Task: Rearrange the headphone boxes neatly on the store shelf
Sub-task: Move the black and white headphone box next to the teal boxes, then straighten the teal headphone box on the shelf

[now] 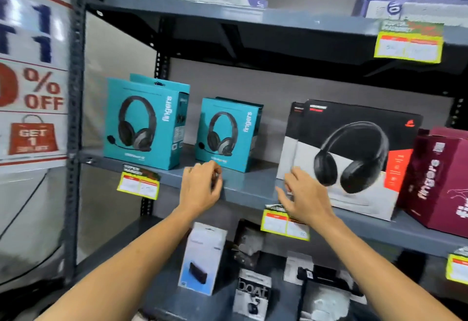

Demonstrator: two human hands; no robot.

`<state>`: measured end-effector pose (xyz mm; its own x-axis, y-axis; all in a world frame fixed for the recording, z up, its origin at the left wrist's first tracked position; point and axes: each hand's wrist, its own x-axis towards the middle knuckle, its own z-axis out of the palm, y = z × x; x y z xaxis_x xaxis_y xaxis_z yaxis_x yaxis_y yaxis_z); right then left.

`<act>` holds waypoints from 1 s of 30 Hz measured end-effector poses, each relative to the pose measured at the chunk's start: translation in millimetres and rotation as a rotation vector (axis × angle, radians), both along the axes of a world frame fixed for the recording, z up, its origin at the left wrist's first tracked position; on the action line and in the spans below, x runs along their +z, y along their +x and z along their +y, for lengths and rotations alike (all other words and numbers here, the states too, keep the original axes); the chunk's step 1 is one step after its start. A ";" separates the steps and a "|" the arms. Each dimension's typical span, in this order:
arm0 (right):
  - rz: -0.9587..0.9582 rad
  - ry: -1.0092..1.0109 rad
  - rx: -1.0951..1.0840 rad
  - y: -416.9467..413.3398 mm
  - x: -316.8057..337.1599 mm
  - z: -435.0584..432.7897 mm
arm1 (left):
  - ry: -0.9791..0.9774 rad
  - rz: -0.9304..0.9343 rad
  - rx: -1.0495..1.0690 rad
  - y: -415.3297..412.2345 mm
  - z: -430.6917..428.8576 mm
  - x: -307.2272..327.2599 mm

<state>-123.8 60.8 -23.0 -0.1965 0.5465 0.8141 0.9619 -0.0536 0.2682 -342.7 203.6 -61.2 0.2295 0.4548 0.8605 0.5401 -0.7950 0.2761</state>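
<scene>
- two teal headphone boxes stand upright on the middle shelf [248, 189]: the large teal box [144, 123] at left, the smaller teal box [225, 134] set further back, well apart.
- left hand [201, 185], fingers curled and empty, hovers just below the smaller box's lower left corner, nearest to it.
- right hand [302, 195], fingers spread, holds nothing; it sits at the lower left edge of the black-and-white box [354, 153], which leans back.
- maroon box [438, 184] stands at far right.

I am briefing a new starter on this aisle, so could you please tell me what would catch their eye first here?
Probably the big black and white headphone box right of centre on the middle shelf, with two teal headset boxes, a larger and a smaller, to its left. In front, the left hand and right hand hover empty at the shelf edge.
</scene>
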 end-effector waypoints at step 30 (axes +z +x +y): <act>1.020 -0.413 0.340 -123.5 44.1 144.4 | -0.409 -0.224 -0.065 -114.4 88.0 43.2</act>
<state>-247.3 205.2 21.1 0.2617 0.8535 0.4506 0.6895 0.1614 -0.7061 -457.1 291.6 -18.0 0.0977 0.7575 0.6455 0.3840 -0.6270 0.6778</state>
